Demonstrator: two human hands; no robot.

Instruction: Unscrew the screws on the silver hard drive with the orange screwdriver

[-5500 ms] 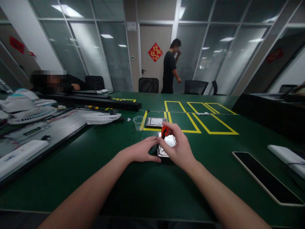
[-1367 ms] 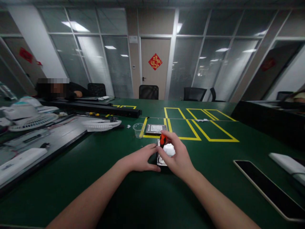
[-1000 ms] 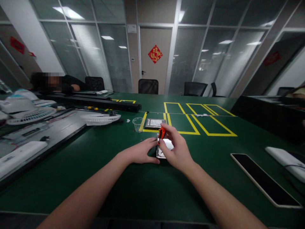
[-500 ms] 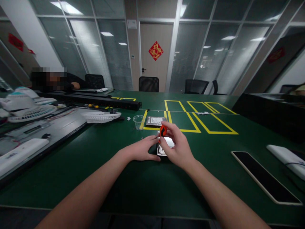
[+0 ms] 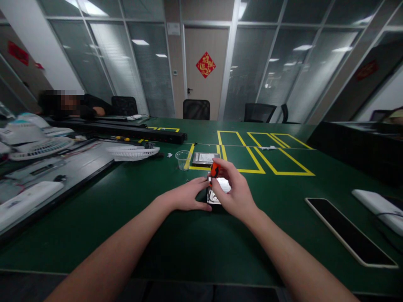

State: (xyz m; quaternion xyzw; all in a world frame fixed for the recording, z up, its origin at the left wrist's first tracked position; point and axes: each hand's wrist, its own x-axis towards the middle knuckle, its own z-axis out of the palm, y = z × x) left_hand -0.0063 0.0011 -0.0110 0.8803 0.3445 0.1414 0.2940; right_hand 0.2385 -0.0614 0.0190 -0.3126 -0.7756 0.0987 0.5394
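In front of me on the green table lies a silver hard drive (image 5: 224, 185), partly covered by my hands. My left hand (image 5: 189, 196) holds its left side, thumb at the near corner and fingers at the far end. Upright over the drive's far left part is a screwdriver (image 5: 215, 170) with an orange and black handle. My right hand (image 5: 236, 191) is closed around that handle with thumb and fingers. The screwdriver's tip is hidden behind my fingers. A second hard drive (image 5: 204, 157), label up, lies just beyond, beside a clear plastic cup (image 5: 182, 161).
Yellow tape rectangles (image 5: 261, 161) mark the table. To the left are a large grey panel (image 5: 78, 167), a white fan grille (image 5: 134, 153) and a long black bar (image 5: 151, 135). A phone-like black slab (image 5: 349, 233) lies right. A person (image 5: 91, 107) sits far left.
Both hands keep their places on the hard drive and the screwdriver. The whole view has shifted very slightly; nothing else visibly differs.
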